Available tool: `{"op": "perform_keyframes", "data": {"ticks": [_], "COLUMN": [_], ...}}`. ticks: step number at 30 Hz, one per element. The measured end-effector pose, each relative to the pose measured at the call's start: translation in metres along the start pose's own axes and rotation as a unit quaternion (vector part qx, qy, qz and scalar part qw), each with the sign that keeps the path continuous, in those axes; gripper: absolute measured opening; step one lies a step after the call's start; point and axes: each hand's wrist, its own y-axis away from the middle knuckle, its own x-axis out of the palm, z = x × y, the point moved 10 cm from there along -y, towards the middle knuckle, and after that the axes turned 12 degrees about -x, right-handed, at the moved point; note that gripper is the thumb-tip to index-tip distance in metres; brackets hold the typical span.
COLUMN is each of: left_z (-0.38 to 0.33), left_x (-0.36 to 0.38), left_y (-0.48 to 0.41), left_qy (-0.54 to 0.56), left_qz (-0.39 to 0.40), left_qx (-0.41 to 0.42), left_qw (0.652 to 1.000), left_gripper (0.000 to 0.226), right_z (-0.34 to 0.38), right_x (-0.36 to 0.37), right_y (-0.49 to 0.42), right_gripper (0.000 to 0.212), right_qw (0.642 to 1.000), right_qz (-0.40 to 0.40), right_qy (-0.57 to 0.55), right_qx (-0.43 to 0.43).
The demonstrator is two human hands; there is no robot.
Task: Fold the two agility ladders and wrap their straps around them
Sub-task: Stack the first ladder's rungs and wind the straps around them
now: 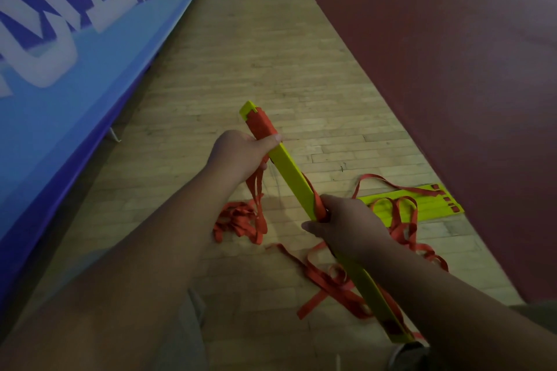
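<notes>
Both hands, left (241,153) and right (346,226), clenched around stacked yellow rungs (294,178) amid red straps (241,220) above floor (271,54).

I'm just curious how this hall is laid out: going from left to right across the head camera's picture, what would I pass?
Blue banner → left hand → bundle of yellow rungs held in both hands → right hand → second ladder's yellow rungs flat on the floor → dark red floor area.
</notes>
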Motion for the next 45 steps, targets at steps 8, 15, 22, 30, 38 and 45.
{"op": "perform_keyframes", "data": {"ticks": [8, 15, 22, 30, 38, 45], "left_z": [-0.009, -0.008, -0.006, 0.004, 0.005, 0.005], "left_x": [-0.003, -0.004, -0.003, -0.001, -0.005, 0.007], "left_y": [-0.005, -0.018, -0.022, -0.025, -0.023, -0.016], "left_qy": [0.06, 0.192, 0.147, 0.054, 0.039, 0.177], "left_qz": [0.039, 0.139, 0.185, 0.17, 0.104, 0.146], "left_qx": [0.007, 0.01, 0.038, 0.035, 0.027, -0.02], "left_qw": [0.997, 0.972, 0.971, 0.983, 0.993, 0.973], "left_gripper": [0.042, 0.037, 0.03, 0.032, 0.028, 0.024], "right_z": [0.006, 0.015, 0.016, 0.001, -0.01, -0.013], "right_x": [0.012, 0.008, 0.001, -0.001, -0.01, -0.013], "right_y": [-0.001, 0.006, 0.002, -0.002, -0.005, -0.006], "right_gripper": [0.03, 0.027, 0.027, 0.027, 0.035, 0.032], "right_qw": [0.981, 0.918, 0.928, 0.956, 0.981, 0.982], "right_qz": [0.089, 0.096, 0.085, 0.054, -0.016, -0.046], "right_qy": [-0.169, -0.382, -0.361, -0.289, -0.193, -0.18], "right_qx": [0.025, 0.044, 0.004, 0.009, 0.027, 0.038]}}
